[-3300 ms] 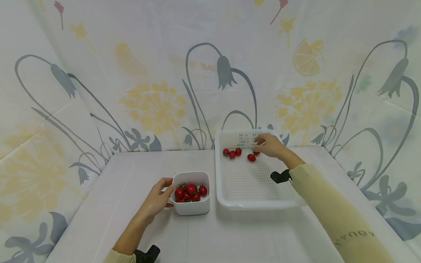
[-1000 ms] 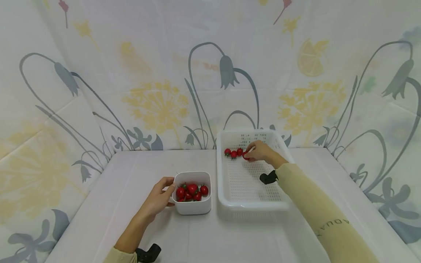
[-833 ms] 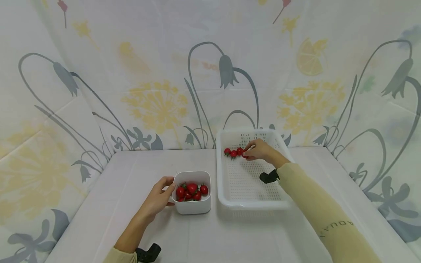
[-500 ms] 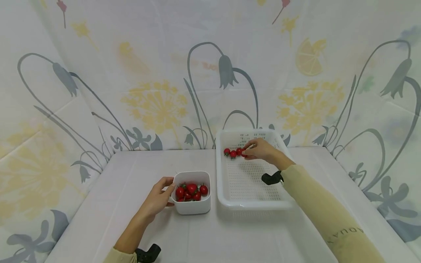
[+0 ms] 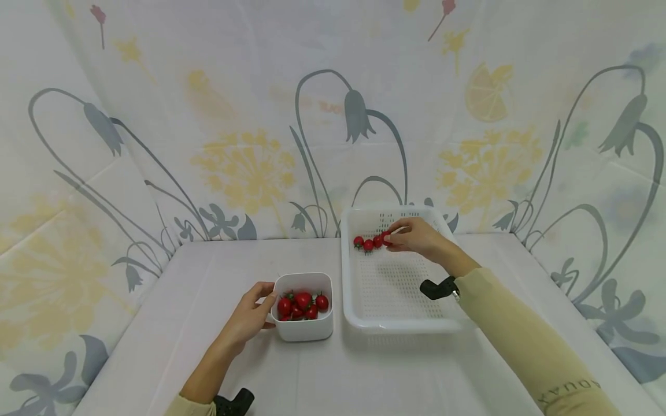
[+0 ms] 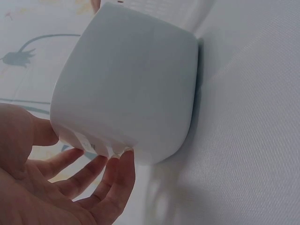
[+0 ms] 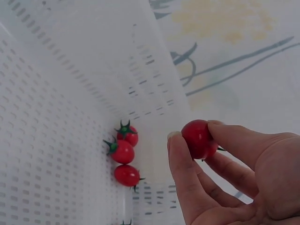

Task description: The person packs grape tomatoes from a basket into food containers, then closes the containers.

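In the head view my right hand (image 5: 418, 238) is over the back of a white perforated basket (image 5: 359, 294), pinching a cherry tomato (image 7: 197, 138) between thumb and fingers. A second red piece with a green tip shows behind it, partly hidden; it looks like another tomato. Several red cherry tomatoes (image 5: 368, 245) with green stems lie at the basket's back left. My left hand (image 5: 251, 312) holds the left side of a small white square container (image 5: 305, 330), its fingertips (image 6: 125, 161) against the wall. Inside the container is a pile of red tomatoes (image 5: 302, 300).
Both containers stand side by side on a white-covered table (image 5: 224, 260), the basket to the right with a narrow gap between. A flower-printed cloth (image 5: 250, 115) hangs right behind the table. Each wrist wears a black camera mount (image 5: 438, 288).
My right hand has moved slightly left within the basket and has picked up the loose tomato that lay right of the others. The left hand and small container have stayed in place.
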The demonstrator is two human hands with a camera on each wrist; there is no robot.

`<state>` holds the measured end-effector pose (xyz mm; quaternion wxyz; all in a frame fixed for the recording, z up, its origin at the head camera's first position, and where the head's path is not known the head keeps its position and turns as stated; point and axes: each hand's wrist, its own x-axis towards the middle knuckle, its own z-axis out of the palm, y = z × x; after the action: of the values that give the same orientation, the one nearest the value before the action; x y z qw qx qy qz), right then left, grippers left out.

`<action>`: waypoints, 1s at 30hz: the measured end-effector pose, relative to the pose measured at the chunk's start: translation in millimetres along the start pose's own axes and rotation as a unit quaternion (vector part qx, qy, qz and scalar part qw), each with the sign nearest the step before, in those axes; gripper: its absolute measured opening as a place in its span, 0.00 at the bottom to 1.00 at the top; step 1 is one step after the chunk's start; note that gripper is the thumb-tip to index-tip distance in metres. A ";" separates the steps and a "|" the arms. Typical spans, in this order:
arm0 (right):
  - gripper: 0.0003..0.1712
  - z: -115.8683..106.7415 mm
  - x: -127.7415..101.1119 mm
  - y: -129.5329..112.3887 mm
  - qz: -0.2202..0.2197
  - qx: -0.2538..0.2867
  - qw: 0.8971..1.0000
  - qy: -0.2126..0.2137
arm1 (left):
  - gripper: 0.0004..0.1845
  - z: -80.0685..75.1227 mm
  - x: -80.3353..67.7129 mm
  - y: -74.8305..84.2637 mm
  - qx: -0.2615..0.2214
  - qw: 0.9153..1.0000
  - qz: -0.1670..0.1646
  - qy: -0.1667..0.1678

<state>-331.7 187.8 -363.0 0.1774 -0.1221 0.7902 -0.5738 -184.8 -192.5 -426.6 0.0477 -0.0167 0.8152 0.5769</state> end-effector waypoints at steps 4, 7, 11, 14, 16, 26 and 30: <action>0.22 3.2 -4.8 -3.9 -0.005 0.019 1.000 -0.002 | 0.20 0.2 0.0 -0.6 0.002 1.000 0.000 -0.001; 0.22 6.9 -8.1 -6.9 -0.013 0.027 1.000 -0.005 | 0.20 0.4 0.4 -1.0 0.000 1.000 0.003 0.000; 0.21 13.0 -11.6 -11.0 -0.025 0.027 0.999 -0.006 | 0.20 0.6 1.1 -1.1 -0.001 1.000 0.004 0.000; 0.20 18.8 -13.5 -13.5 -0.030 0.033 0.999 -0.005 | 0.20 0.6 0.8 -0.9 0.000 1.000 0.003 0.001; 0.19 22.7 -14.8 -14.8 -0.030 0.039 0.999 -0.004 | 0.19 0.6 0.3 -0.7 0.001 1.000 0.002 0.001; 0.22 38.6 -25.2 -23.8 -0.043 0.021 0.999 -0.017 | 0.20 0.2 0.6 -0.9 0.002 1.000 0.004 -0.001; 0.20 45.1 -27.1 -25.8 -0.053 0.023 0.998 -0.025 | 0.20 0.2 1.2 -1.1 0.002 1.000 0.006 -0.002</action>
<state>-288.5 151.6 -347.2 0.1692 -0.1742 0.7645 -0.5971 -185.9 -192.6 -427.8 0.0457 -0.0107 0.8165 0.5755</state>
